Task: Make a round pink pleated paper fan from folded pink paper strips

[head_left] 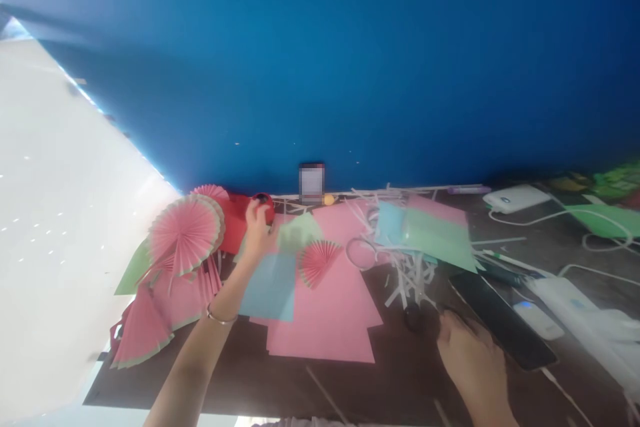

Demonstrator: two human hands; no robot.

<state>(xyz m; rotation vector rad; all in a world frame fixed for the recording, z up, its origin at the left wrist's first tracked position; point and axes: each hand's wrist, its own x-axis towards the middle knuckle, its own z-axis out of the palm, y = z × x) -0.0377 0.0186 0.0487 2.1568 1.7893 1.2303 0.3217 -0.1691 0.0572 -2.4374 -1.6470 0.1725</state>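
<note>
Likely light and stiff, the round red object (270, 204) at the counter's (240, 380) back should suit a side hold, where your left hand (259, 232) is, fingers part-spread; whether it or your curled right hand (467, 347) grips anything cannot be told.

One paper fan (320, 261) lies on the sheets (325, 333), left of a phone (500, 320) and, apparently, a power strip (575, 317).

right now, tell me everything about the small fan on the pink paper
The small fan is pink, apparently paper, folded into narrow pleats that spread from a point at its lower edge to a curved rim. It lies partly opened on the pink sheets, close to the blue sheet; blur leaves any contact unclear. The left hand and right hand are both clear of it.
</note>
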